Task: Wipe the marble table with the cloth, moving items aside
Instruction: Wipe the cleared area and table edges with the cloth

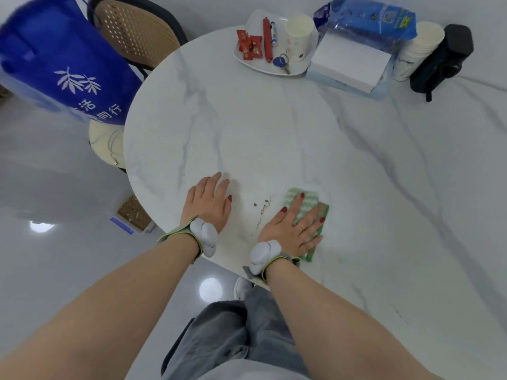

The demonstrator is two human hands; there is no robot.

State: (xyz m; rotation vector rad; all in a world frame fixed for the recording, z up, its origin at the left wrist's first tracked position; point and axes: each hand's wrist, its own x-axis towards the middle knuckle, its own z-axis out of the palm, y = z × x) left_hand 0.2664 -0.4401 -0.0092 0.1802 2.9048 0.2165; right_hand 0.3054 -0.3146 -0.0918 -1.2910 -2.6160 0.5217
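The white marble table (260, 127) fills the middle of the view. Near its front edge my right hand (293, 224) lies flat, fingers spread, pressing on a green and white striped cloth (308, 207). A line of brown crumbs (263, 208) lies on the marble just left of the cloth. Beside the crumbs my left hand (210, 201) rests flat on the bare table, holding nothing. Both wrists carry grey sensor bands.
At the table's far side stand a white tray (248, 60) with red snacks, keys and a paper cup (299, 37), a tissue pack (354, 56), stacked cups (419, 48) and a black case (444, 58). A chair with a blue bag (55, 56) stands at the left.
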